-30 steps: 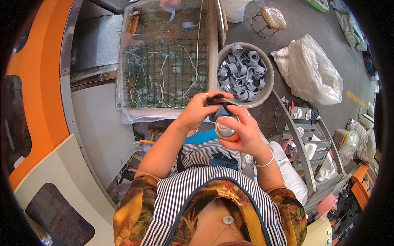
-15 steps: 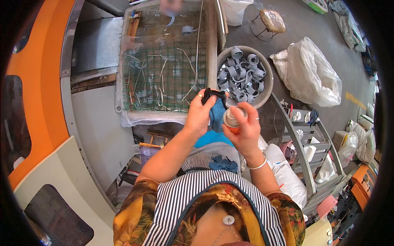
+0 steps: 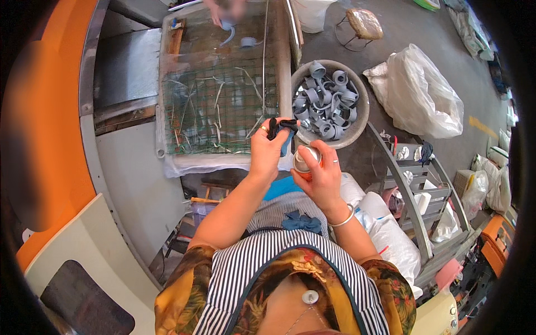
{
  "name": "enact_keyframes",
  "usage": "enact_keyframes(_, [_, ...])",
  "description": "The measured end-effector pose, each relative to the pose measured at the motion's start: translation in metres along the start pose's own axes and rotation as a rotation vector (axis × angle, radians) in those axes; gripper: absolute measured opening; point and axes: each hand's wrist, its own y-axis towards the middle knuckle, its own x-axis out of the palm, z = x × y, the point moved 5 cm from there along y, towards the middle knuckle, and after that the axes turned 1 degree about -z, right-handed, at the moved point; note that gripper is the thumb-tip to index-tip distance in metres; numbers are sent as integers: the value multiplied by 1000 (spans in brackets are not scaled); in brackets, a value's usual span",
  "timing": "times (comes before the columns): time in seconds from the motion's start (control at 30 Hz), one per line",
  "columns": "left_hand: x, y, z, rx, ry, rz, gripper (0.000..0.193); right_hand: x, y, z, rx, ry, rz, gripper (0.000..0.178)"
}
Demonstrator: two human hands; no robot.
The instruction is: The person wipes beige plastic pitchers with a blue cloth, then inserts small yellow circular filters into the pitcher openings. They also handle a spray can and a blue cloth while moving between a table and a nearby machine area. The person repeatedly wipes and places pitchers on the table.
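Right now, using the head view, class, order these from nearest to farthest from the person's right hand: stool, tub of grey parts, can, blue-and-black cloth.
1. Can: in the right hand itself.
2. Blue-and-black cloth: just left, in the left hand.
3. Tub of grey parts: beyond the hands.
4. Stool: beyond the tub, slightly right.

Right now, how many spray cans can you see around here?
1: the can in the right hand, just right of the left hand. Others may be hidden in the clutter.
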Motion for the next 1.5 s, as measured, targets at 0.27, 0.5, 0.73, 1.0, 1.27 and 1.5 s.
enact_keyframes(0.27, [1,-8,-26,-171,-188,-117,23,19,11,4,67,48,43,68])
enact_keyframes(0.5, [13,-27,-36,44,143,-80,36,34,1,15,42,-122,45,66])
enact_keyframes(0.73, [2,-16,-73,131,571,67,36,57,-21,25,102,-163,20,47])
enact_keyframes(1.0, [-5,-11,-107,64,676,106,35,66,-42,33,214,-136,-28,48])
enact_keyframes(1.27, [-2,-9,-107,83,737,164,37,68,-45,35,242,-196,-33,50])
enact_keyframes(1.5, [-2,-5,-114,-9,640,101,40,67,-46,39,264,-168,-59,51])
